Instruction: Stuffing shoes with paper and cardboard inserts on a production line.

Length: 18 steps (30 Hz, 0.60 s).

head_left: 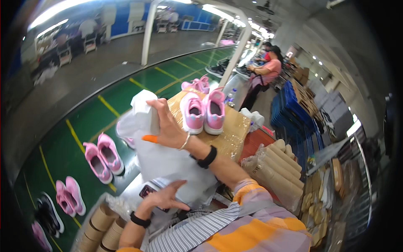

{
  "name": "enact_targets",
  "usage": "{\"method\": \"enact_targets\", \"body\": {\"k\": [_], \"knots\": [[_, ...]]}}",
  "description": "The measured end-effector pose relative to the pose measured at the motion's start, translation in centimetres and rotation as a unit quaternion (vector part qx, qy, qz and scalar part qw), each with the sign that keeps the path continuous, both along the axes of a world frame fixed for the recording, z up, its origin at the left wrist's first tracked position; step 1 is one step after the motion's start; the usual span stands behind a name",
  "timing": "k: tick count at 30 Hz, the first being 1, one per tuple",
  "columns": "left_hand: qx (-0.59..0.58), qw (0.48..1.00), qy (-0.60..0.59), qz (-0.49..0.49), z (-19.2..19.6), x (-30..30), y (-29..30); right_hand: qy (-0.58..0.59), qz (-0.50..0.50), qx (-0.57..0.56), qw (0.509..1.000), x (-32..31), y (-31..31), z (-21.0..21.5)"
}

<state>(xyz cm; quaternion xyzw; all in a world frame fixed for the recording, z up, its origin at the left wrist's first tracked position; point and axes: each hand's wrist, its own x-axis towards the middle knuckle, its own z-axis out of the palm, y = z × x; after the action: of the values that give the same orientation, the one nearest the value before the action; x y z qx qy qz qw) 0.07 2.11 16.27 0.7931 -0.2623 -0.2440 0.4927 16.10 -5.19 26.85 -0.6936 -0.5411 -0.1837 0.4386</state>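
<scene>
My right hand [168,126] is raised in front of the pink shoes, its fingers curled round the bunched top of a thin white sheet of wrapping paper [157,157]. An orange cover sits on one of its digits. The sheet hangs down toward my lap. Lower down, my left hand [166,197] lies by the sheet's lower part with thumb and fingers spread, gripping nothing. Beyond my right hand, a pair of pink sneakers [202,112] stands on a tape-covered cardboard box [233,130]. Another pink shoe [125,133] is partly hidden behind the paper.
A green conveyor belt [126,94] with yellow lines carries pink pairs [104,157] and black shoes [49,214]. Cardboard tubes [98,222] stand at lower left; brown rolls [277,168] lie at right. Blue crates [289,109] are stacked near a person [268,71] in pink.
</scene>
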Motion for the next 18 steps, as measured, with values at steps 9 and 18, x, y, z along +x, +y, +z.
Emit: {"method": "enact_targets", "body": {"k": [9, 18], "knots": [[-0.702, 0.582, 0.063, 0.406, 4.4, 1.8, 4.1, 0.244, -0.008, 0.313, 0.918, -9.5, 2.1, -3.5], [-0.418, 0.757, 0.010, 0.502, 2.1, 0.7, 4.0, -0.062, -0.029, 0.129, 0.989, -8.5, 1.7, 0.0]]}}
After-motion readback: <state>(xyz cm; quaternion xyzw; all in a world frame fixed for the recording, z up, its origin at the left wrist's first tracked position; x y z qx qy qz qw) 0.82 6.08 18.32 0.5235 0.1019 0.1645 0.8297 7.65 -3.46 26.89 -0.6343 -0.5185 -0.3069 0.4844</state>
